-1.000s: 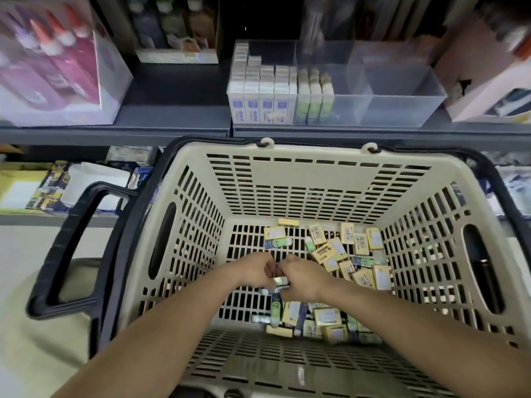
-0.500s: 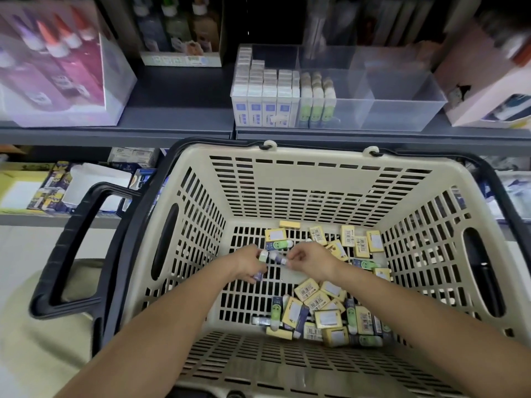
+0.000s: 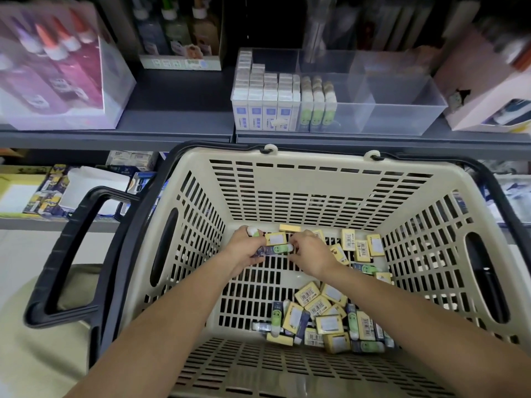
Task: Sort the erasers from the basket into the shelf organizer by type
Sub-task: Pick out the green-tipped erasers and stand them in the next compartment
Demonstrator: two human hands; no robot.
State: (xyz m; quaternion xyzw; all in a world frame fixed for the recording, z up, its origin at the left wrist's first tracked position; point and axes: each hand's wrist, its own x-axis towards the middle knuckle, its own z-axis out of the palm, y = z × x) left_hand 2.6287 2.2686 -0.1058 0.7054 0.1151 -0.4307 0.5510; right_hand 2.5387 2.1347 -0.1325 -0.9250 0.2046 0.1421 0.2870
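Both hands are down at the far end of the basket: the left hand curls round a green eraser lying crosswise, while the right hand has its fingers pinching the eraser's white tip. Yellow erasers litter the basket floor, crowding the right wrist. Up on the shelf, the clear organizer has blue-white and green rows filling its left end.

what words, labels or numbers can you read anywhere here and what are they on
No text here reads clearly.
yellow erasers: barcode labels, print too small
white boxes in the shelf organizer: blue labels, blurred
green eraser in the left hand: cartoon face, lettering blurred
pink bottle pack: print blurred
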